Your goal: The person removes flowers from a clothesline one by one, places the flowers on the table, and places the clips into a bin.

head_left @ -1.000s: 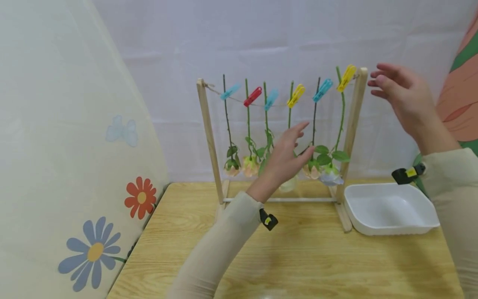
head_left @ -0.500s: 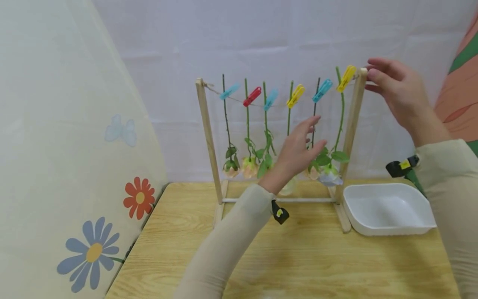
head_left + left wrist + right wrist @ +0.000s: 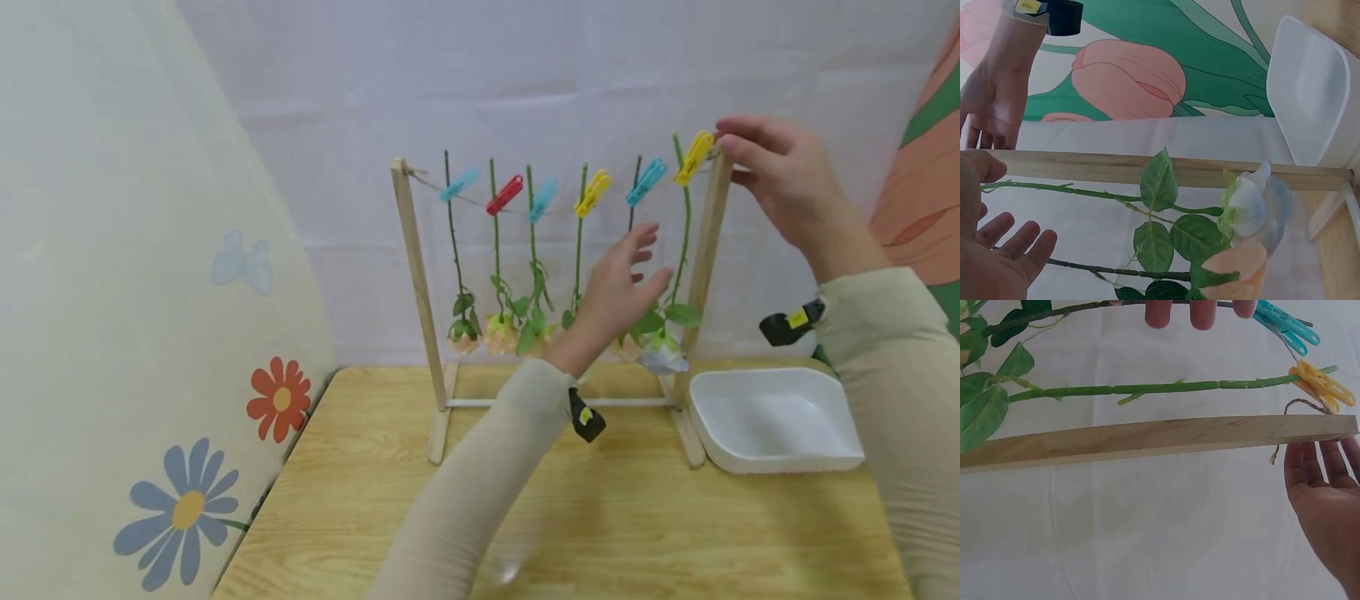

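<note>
Several artificial roses hang upside down from a twine line on a wooden rack (image 3: 414, 275), each stem clipped by a clothespin. At the right end, a yellow clothespin (image 3: 694, 158) holds the green stem of a pale blue rose (image 3: 663, 357). My right hand (image 3: 783, 183) is at the top of the right post (image 3: 1166, 434), fingers extended; whether they touch the wood is hard to tell. My left hand (image 3: 618, 287), fingers loosely spread and holding nothing, is in front of the dark-stemmed peach rose (image 3: 1235, 275) under a blue clothespin (image 3: 647, 182), hiding part of that stem.
A white plastic basin (image 3: 776, 425) sits on the wooden table (image 3: 360, 500) just right of the rack's foot. A white cloth (image 3: 525, 75) hangs behind the rack. Flower-printed panels stand at the left (image 3: 112, 292) and right.
My right hand has moved left from beside the rack to the top of the right post. My left hand has shifted right and slightly up, across the hanging roses. The roses stay clipped.
</note>
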Tool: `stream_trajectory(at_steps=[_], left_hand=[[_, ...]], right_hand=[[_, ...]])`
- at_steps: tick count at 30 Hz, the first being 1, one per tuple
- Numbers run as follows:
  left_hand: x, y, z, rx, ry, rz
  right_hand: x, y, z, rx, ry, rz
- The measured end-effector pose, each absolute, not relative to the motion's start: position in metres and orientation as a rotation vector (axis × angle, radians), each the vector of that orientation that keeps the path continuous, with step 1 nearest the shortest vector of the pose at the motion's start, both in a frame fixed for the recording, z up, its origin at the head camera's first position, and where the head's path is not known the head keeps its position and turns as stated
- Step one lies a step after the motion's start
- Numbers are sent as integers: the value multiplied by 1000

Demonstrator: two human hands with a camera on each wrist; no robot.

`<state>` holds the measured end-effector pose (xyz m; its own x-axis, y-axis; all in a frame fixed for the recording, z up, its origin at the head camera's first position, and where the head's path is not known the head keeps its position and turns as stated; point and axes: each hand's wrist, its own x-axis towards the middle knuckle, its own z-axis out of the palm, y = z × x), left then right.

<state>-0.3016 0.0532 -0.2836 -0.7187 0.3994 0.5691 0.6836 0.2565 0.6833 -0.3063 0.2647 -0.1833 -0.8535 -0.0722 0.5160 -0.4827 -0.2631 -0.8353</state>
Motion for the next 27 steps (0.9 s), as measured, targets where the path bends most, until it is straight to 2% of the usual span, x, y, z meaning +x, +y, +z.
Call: stream_trajectory(at_steps=[27], left_hand=[[-316, 86, -286, -904, -2142, -1755]], right_hand=[[-313, 249, -184, 675, -1612, 2342]])
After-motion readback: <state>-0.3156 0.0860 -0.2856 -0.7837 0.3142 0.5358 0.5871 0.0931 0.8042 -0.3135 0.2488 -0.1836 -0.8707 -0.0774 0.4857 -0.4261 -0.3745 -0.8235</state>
